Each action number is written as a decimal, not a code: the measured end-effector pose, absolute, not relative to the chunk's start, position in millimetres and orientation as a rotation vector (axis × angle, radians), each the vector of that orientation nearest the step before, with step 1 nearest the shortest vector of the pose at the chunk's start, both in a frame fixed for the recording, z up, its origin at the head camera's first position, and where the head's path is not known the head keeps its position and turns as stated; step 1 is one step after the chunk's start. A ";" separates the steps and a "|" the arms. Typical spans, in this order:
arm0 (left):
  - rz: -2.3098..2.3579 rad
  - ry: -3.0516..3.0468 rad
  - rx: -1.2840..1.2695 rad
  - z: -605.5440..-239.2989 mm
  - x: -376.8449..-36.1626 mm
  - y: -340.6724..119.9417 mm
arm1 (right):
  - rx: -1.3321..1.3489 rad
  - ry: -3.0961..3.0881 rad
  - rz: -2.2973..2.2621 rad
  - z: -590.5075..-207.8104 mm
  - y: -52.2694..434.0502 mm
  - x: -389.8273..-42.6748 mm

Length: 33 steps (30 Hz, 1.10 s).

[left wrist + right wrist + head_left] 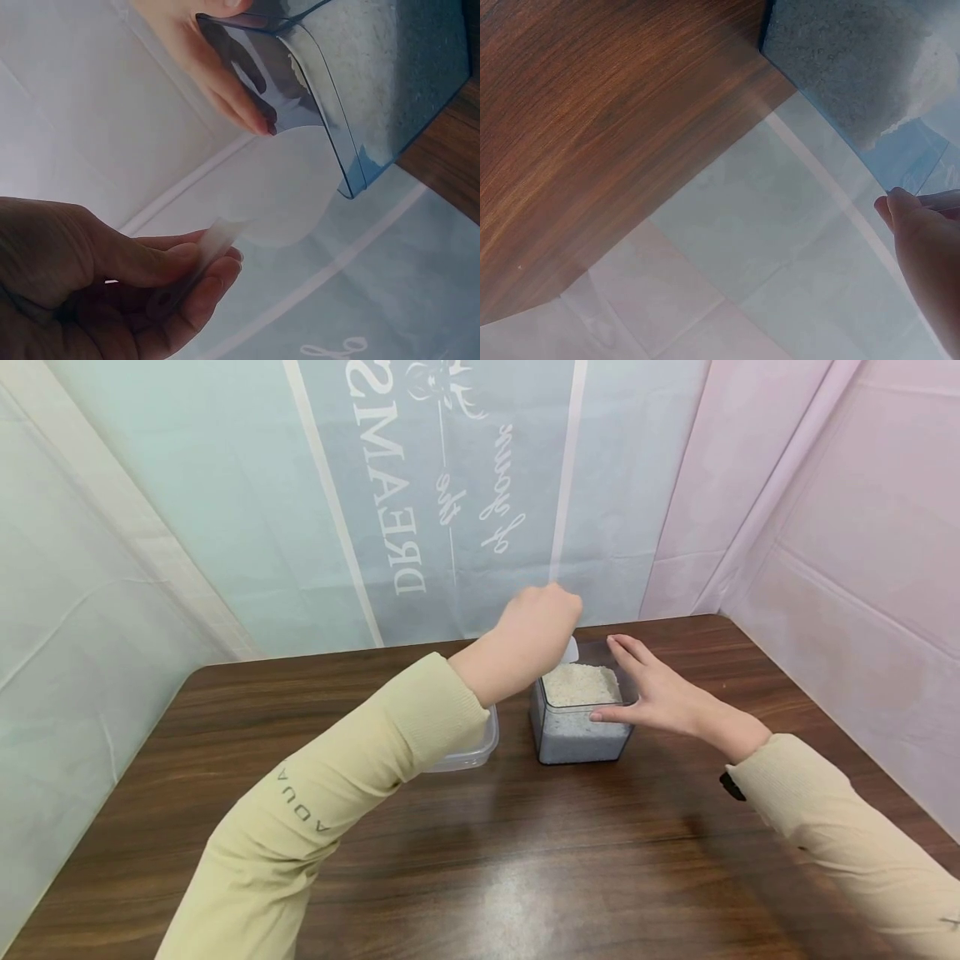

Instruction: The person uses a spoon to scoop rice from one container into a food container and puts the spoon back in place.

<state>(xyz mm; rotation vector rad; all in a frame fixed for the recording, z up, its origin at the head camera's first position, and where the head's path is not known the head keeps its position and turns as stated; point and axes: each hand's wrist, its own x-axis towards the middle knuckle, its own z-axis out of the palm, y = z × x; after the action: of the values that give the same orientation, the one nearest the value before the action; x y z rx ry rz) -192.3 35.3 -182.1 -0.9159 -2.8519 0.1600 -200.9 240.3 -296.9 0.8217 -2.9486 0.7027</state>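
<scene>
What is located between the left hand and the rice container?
In the left wrist view, the left hand pinches a white scoop; its round bowl reaches the rice container.

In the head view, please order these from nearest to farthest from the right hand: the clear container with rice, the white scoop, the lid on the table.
1. Clear container: touched by the right hand.
2. White scoop: over the container's far left corner, in the left hand.
3. Lid: left of the container, under the left forearm.

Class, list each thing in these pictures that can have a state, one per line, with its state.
Clear square plastic container: upright, lid off, mostly full of white grains.
White plastic scoop: pinched by its handle, held beside the container's rim.
Clear plastic lid: lying on the table, partly hidden.
Left hand: pinches the scoop.
Right hand: fingers straight, steadying the container.
</scene>
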 end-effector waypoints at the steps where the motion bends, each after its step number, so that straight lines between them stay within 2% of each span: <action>1: 0.159 -2.858 -0.918 -182.9 -192.5 36.1 | 0.819 -2.948 0.705 -297.0 240.2 -200.9; 14: 0.399 -2.828 -0.881 -194.6 -197.6 45.4 | 0.826 -2.939 0.698 -296.2 240.1 -201.5; 33: 0.357 -2.835 -0.903 -197.7 -205.8 45.9 | 0.826 -2.939 0.689 -298.0 241.1 -201.3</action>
<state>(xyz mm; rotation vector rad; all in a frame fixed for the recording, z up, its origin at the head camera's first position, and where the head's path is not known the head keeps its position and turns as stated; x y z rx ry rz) -205.8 45.9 -197.7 -0.9025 -2.8347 0.3566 -201.3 241.1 -298.0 0.8263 -2.9391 0.6888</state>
